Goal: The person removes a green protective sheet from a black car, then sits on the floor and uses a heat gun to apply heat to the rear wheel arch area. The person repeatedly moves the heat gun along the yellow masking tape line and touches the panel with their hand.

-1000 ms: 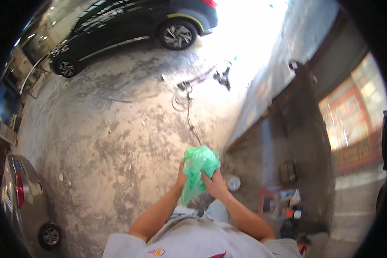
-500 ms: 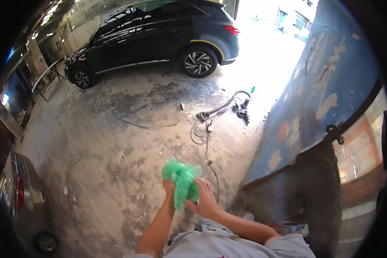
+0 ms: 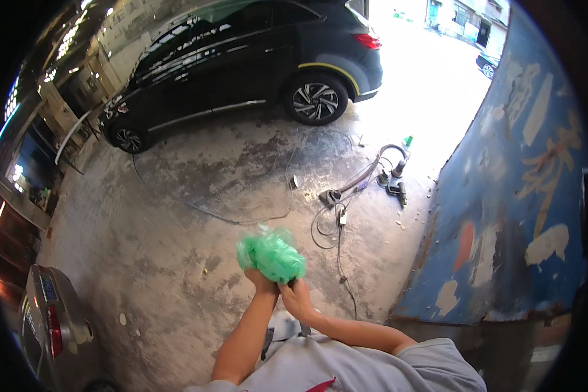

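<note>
- A crumpled green plastic bag (image 3: 271, 256) is in front of me, held up over the floor, a little towards 7 o'clock from the middle of my view; from here I take the bag as the clock's centre, 12 pointing away from me.
- My left hand (image 3: 261, 281) is clamped on the bag at 7 o'clock, fingertips hidden by the plastic.
- My right hand (image 3: 296, 301) is just beside it at 5 o'clock, its fingers closed on the bag's near edge.
- My grey shirt (image 3: 353, 367) lies at 5 o'clock, behind both wrists.
- Stained concrete floor (image 3: 166, 281) spreads beneath all this.
- At 2 o'clock on the floor lie a looped hose (image 3: 372, 163), a black tool (image 3: 398, 191) and a small green thing (image 3: 408, 140); a dark cable (image 3: 340, 258) trails nearer me at 3.
- A thin grey line (image 3: 209, 213) curves across the concrete at 11 o'clock.
- At 12, well apart, stands a black car (image 3: 235, 75), a yellow strip (image 3: 333, 67) round its rear wheel arch.
- A brownish car (image 3: 75, 307) sits at 8 o'clock.
- At 3 rises a patchy blue panel (image 3: 477, 176).
</note>
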Tool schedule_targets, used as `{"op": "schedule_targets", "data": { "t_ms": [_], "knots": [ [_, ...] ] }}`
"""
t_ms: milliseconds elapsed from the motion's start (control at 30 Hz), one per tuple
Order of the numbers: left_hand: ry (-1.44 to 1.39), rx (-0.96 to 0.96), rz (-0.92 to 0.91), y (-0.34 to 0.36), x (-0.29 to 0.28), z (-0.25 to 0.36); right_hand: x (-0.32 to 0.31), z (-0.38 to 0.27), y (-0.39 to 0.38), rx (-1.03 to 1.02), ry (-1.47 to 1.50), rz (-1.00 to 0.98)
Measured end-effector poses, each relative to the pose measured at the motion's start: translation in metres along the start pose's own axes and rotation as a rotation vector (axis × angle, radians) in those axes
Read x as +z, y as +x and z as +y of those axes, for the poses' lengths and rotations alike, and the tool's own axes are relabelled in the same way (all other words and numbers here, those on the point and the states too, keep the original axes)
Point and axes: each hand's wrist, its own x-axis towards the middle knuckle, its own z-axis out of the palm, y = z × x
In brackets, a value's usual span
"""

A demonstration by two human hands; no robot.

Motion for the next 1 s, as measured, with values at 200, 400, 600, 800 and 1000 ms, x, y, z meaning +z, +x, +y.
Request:
{"op": "schedule_targets", "data": {
  "t_ms": [200, 400, 600, 800, 1000],
  "knots": [
    [-0.032, -0.228, 0.109, 0.08, 0.067, -0.018, 0.005, -0.011, 0.106, 0.214, 0.567, 0.111],
    [0.048, -0.31, -0.063, 0.237, 0.118, -0.031, 0.024, -0.035, 0.267, -0.016, 0.565, 0.269],
    [0.472, -0.117, -0.599, 0.368, 0.177, -0.041, 0.017, -0.075, 0.41, 0.018, 0.73, 0.468],
    [0.727, -0.01, -1.045, 0.476, 0.245, -0.071, -0.008, -0.101, 0.518, 0.155, 0.961, 0.534],
    [0.881, 0.228, -1.223, 0.591, 0.313, -0.157, -0.061, -0.09, 0.676, 0.067, 1.068, 0.518]
  ]
}}
